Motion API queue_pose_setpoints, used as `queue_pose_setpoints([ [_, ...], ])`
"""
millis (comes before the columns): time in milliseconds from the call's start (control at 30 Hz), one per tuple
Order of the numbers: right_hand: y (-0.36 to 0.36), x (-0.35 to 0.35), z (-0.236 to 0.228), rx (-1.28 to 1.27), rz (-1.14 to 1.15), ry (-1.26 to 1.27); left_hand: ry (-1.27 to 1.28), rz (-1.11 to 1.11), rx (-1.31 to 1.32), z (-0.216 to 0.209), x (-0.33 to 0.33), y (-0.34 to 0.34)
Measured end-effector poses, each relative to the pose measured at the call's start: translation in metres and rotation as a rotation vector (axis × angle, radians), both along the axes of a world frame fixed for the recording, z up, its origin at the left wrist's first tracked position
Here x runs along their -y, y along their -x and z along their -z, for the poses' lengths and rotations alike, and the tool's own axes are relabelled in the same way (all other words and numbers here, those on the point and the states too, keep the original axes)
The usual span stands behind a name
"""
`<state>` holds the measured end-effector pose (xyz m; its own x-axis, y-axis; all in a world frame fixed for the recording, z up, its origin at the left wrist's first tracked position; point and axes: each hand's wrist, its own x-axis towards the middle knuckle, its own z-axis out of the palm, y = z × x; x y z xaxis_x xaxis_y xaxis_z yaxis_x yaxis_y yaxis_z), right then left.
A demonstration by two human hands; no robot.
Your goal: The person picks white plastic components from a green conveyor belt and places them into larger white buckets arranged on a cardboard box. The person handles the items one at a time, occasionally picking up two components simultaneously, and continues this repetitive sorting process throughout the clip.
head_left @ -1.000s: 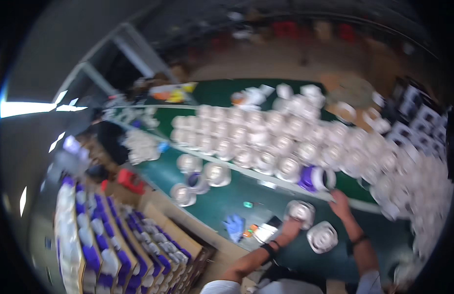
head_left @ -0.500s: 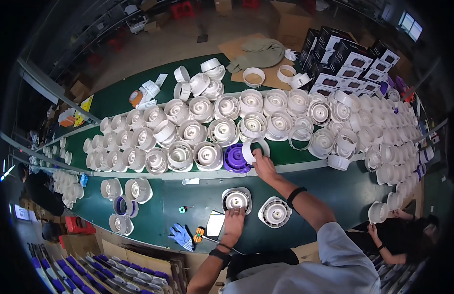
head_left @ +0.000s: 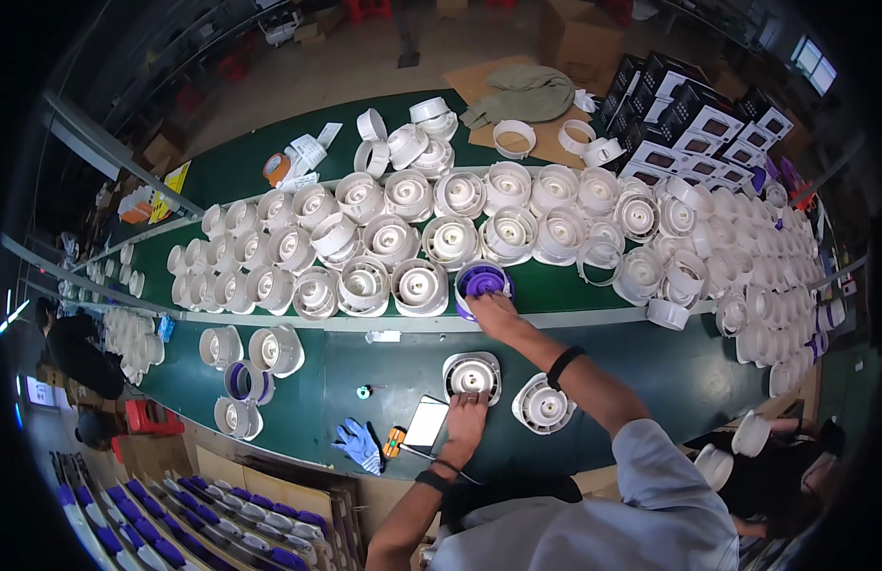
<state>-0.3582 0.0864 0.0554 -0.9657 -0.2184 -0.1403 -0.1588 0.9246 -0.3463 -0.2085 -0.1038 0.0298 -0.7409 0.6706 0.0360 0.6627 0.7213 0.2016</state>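
On the rail at the front of the raised shelf sits a round purple fan housing (head_left: 481,279) with a ridged centre. A white ring (head_left: 509,286) now surrounds it, and my right hand (head_left: 495,316) is closed on the ring's near rim. The fingertips are partly hidden there. On the lower bench, my left hand (head_left: 468,419) has its fingers curled over the near edge of a white fan housing (head_left: 473,375), which lies face up. To its right lies a second white fan housing (head_left: 544,403), untouched.
Rows of white housings (head_left: 389,238) fill the green shelf. A blue glove (head_left: 358,444), an orange-and-black tool (head_left: 393,442), a phone-like white slab (head_left: 427,422) and a small green spool (head_left: 365,391) lie left of my left hand. Black boxes (head_left: 693,124) stand at back right; a co-worker (head_left: 769,476) is at right.
My right hand has brought the white ring from beside the purple housing onto it. My left hand stays at the white housing. The co-worker's white parts have moved lower and nearer the body.
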Motion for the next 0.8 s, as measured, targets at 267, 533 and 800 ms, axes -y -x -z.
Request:
queue_pose_setpoints([
  [267,-0.007,-0.019,-0.009,0.157,0.061,0.019,-0.030,-0.008,-0.011,0.001,-0.002,-0.003],
  [533,-0.007,-0.014,-0.007,0.175,0.052,0.007,-0.011,-0.015,-0.027,0.006,-0.002,-0.005],
  [800,-0.012,-0.009,0.022,0.051,0.108,-0.045,-0.026,-0.014,0.004,0.004,-0.001,-0.005],
])
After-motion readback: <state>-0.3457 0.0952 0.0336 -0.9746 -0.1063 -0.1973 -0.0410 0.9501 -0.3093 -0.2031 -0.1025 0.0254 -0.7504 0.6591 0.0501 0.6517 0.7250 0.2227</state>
